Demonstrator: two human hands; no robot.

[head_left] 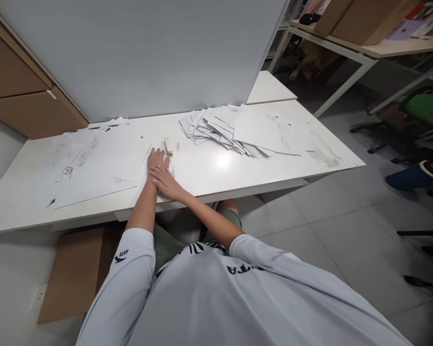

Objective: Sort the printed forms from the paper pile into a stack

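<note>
Hands idle on white table (pixel 209 173), paper either side.
Loose sheets (pixel 94 168) spread left, a fanned heap (pixel 238 129) right; right hand (pixel 167 181) lies flat across left hand (pixel 156 161), fingers straight, together, gripping nothing. Small pale block (pixel 169 146) (a stapler, I think) sits just beyond the fingertips; I judge no step under way, and taking it calls for uncrossing first.

2 hands: left hand (pixel 156 161) & right hand (pixel 166 181). 1 stapler (pixel 169 146). 1 desk (pixel 216 168). 1 paper heap (pixel 238 129), too many sheets to count. Loose sheets (pixel 90 163): several, overlapping, no exact no. 1 table (pixel 382 48) at back. 1 green chair (pixel 426 108).
</note>
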